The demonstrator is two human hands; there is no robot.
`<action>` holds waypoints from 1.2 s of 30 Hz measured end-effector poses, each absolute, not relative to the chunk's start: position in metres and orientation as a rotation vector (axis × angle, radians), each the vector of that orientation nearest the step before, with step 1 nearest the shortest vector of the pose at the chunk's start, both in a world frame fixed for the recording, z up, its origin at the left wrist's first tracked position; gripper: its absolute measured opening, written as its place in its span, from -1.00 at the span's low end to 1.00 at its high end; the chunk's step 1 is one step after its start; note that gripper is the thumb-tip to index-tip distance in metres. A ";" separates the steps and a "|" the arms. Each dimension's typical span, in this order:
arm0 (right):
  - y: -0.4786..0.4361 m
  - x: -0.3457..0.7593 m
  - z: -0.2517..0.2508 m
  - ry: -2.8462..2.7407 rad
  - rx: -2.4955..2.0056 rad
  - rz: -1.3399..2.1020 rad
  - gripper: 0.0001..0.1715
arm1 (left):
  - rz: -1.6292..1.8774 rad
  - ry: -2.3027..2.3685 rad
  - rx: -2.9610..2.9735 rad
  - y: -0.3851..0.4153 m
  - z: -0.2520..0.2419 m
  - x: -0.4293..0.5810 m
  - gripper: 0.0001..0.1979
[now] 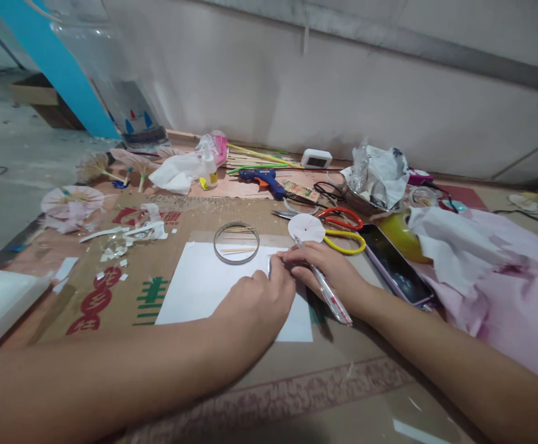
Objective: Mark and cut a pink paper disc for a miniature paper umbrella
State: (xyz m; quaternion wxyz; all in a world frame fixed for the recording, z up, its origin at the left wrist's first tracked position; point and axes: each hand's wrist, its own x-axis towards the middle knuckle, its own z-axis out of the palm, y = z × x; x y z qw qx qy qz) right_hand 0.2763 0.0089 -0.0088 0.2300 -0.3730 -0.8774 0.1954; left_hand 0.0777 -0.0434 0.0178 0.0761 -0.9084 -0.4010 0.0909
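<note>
My left hand (260, 297) is closed in a pinch over a white paper sheet (195, 280); a small pale piece shows at its fingertips, too hidden to name. My right hand (331, 271) meets it there, fingertips touching, with a clear pen (328, 293) held slanting across the fingers. Just beyond the right hand lies a round white paper disc (306, 229) with a dark centre mark, partly over scissors (345, 240) with a red and a yellow handle. On the sheet's far edge rests a thin grey ring (216, 242), with several thin wooden sticks (238, 250) inside its outline.
Printed cardboard (158, 364) covers the work surface. Paper scraps (116, 251) lie at left. Behind are a blue glue gun (269, 183), a glue bottle (210, 169) and a bowl (365, 200) with plastic bags. A phone (395, 265) and pink cloth (509, 302) lie at right.
</note>
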 end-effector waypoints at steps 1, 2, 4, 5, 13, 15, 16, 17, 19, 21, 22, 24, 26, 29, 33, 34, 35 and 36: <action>0.009 0.276 -0.008 -2.417 -1.032 0.538 -0.72 | 0.275 -1.206 -2.721 -0.044 0.018 0.078 -0.58; 0.009 0.276 -0.008 -2.423 -1.035 0.539 -0.72 | 0.286 -1.210 -2.721 -0.044 0.018 0.078 -0.58; 0.009 0.276 -0.007 -2.429 -1.025 0.544 -0.73 | 0.313 -1.215 -2.728 -0.044 0.018 0.078 -0.59; 0.009 0.276 -0.007 -2.430 -1.014 0.545 -0.73 | 0.323 -1.214 -2.735 -0.045 0.018 0.079 -0.60; 0.009 0.276 -0.007 -2.437 -0.963 0.512 -0.70 | 0.347 -1.233 -2.768 -0.043 0.016 0.081 -0.63; 0.008 0.276 -0.006 -2.445 -0.961 0.497 -0.69 | 0.358 -1.238 -2.768 -0.042 0.016 0.082 -0.62; 0.008 0.275 -0.005 -2.447 -0.963 0.494 -0.69 | 0.366 -1.244 -2.765 -0.042 0.017 0.082 -0.62; 0.008 0.275 -0.005 -2.446 -0.965 0.491 -0.69 | 0.374 -1.251 -2.762 -0.042 0.017 0.082 -0.61; 0.008 0.275 -0.005 -2.444 -0.973 0.491 -0.69 | 0.392 -1.260 -2.761 -0.042 0.017 0.082 -0.61; 0.008 0.275 -0.005 -2.450 -0.967 0.484 -0.69 | 0.392 -1.265 -2.762 -0.043 0.017 0.083 -0.61; 0.008 0.275 -0.005 -2.453 -0.960 0.476 -0.69 | 0.387 -1.268 -2.763 -0.044 0.017 0.083 -0.61; 0.009 0.275 -0.005 -2.454 -0.956 0.465 -0.71 | 0.379 -1.274 -2.766 -0.045 0.016 0.084 -0.60; 0.008 0.275 -0.005 -2.447 -0.959 0.469 -0.71 | 0.373 -1.279 -2.767 -0.045 0.015 0.084 -0.60; 0.008 0.275 -0.005 -2.444 -0.957 0.478 -0.72 | 0.373 -1.277 -2.769 -0.044 0.014 0.085 -0.59; 0.009 0.276 -0.007 -2.446 -0.970 0.455 -0.71 | 0.354 -1.263 -2.761 -0.044 0.013 0.085 -0.58; 0.009 0.277 -0.007 -2.447 -0.968 0.451 -0.71 | 0.341 -1.258 -2.754 -0.044 0.012 0.085 -0.58; 0.009 0.277 -0.008 -2.447 -0.962 0.449 -0.70 | 0.327 -1.253 -2.750 -0.044 0.012 0.085 -0.58; 0.009 0.277 -0.008 -2.446 -0.955 0.448 -0.71 | 0.316 -1.249 -2.750 -0.044 0.011 0.085 -0.59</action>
